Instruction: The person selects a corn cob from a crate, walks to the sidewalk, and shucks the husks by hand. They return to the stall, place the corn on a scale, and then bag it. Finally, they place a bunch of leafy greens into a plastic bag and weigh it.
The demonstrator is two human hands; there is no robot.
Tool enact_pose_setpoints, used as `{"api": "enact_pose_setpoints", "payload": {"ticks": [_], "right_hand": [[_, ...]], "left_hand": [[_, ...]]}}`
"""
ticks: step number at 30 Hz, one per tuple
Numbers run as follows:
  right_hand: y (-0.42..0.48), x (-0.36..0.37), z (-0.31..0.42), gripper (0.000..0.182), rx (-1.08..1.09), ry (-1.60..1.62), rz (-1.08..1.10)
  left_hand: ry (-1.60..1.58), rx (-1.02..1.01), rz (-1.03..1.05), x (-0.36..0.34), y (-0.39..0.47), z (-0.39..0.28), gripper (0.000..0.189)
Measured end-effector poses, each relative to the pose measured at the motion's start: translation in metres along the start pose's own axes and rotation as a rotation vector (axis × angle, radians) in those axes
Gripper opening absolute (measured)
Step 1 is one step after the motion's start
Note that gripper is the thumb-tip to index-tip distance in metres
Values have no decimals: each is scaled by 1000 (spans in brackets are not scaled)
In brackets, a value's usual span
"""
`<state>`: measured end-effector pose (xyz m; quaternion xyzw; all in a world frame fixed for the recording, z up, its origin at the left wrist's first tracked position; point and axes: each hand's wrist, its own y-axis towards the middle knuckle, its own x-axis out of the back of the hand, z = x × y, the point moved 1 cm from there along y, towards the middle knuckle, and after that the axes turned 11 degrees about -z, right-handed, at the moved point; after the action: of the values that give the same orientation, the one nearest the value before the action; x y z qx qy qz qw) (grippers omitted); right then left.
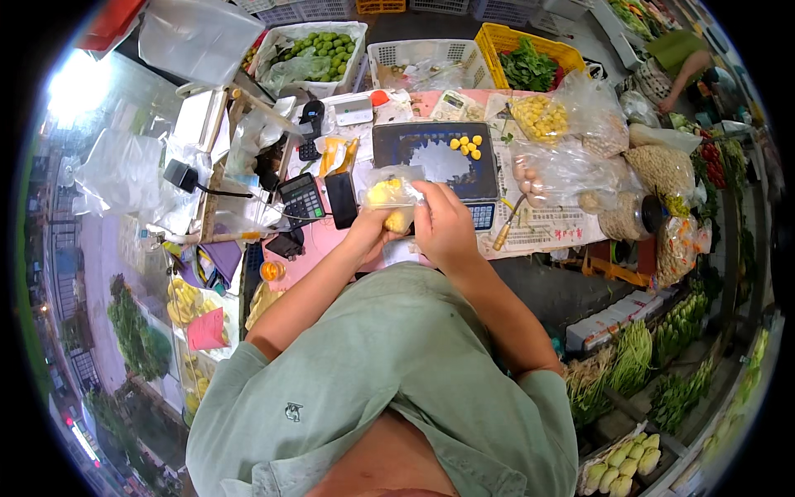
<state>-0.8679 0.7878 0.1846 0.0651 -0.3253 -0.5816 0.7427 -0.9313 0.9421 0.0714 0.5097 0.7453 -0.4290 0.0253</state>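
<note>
My left hand (371, 234) is closed around the lower part of a small see-through plastic bag (390, 194) with yellow pieces inside, which look like peeled chestnuts. At the bag's right edge, my right hand (448, 222) grips the plastic between thumb and fingers. Just beyond the bag lies a dark-framed weighing scale (391, 141) with a worn plate. Several loose yellow chestnuts (477, 140) rest on its right part, and its keypad (481, 217) shows beside my right hand. A smartphone (341, 200) lies left of the bag.
Near the phone is a calculator (302, 197). A wooden-handled tool (502, 236) lies right of the scale. Bags of chestnuts (539, 118) and eggs (528, 177) stand farther right. Behind the table are crates of green fruit (323, 53) and leafy greens (528, 65). Another person (677, 62) bends at the far right.
</note>
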Motion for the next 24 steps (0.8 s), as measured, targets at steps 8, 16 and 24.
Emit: {"api": "enact_pose_setpoints", "payload": {"ticks": [8, 16, 24], "right_hand": [[52, 25, 36, 32, 328, -28, -254], [75, 51, 89, 18, 394, 43, -302], [77, 74, 35, 8, 300, 146, -305]], "left_hand": [[362, -341, 87, -8, -37, -12, 99], [757, -664, 135, -63, -24, -37, 74], [864, -795, 39, -98, -3, -50, 50]]}}
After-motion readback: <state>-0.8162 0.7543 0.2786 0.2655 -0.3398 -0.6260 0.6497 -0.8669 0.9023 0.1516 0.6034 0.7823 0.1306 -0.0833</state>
